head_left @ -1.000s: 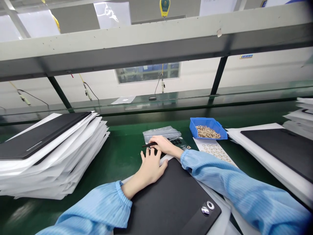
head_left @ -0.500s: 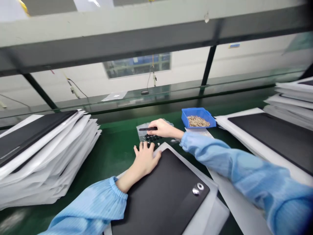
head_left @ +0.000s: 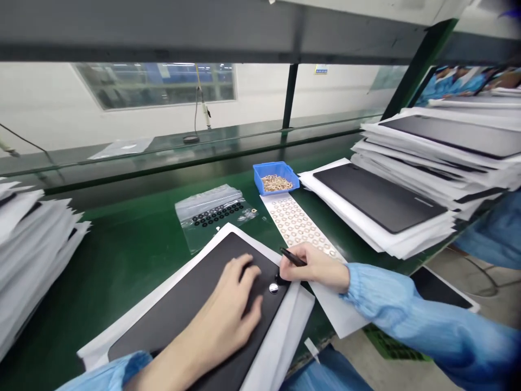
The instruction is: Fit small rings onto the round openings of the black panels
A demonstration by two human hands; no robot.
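A flat black panel (head_left: pixel 183 293) with rounded corners lies on white foam sheets in front of me. My left hand (head_left: pixel 234 296) rests over it with fingers apart, holding nothing. My right hand (head_left: pixel 311 266) is closed around a black pen-like tool (head_left: pixel 293 257) at the panel's right corner. Under those fingers a small black round piece (head_left: pixel 280 279) shows at the corner; whether it is fixed to the tool's tip I cannot tell. Beside it is a shiny round disc (head_left: pixel 273 289). Behind the panel, a clear plastic bag (head_left: pixel 203 198) has rows of small black rings (head_left: pixel 217 214) on it.
A blue bin (head_left: pixel 277 168) of small tan rings stands at the back. From it a sheet of ring stickers (head_left: pixel 297 222) runs towards me. Stacks of foam-wrapped panels stand at left (head_left: pixel 36 255) and right (head_left: pixel 378 198). A shelf (head_left: pixel 163 32) crosses overhead.
My right hand has moved from the plastic bag to the panel's right corner with the tool. My left hand has slid from the panel's far edge towards that corner. The view has turned right.
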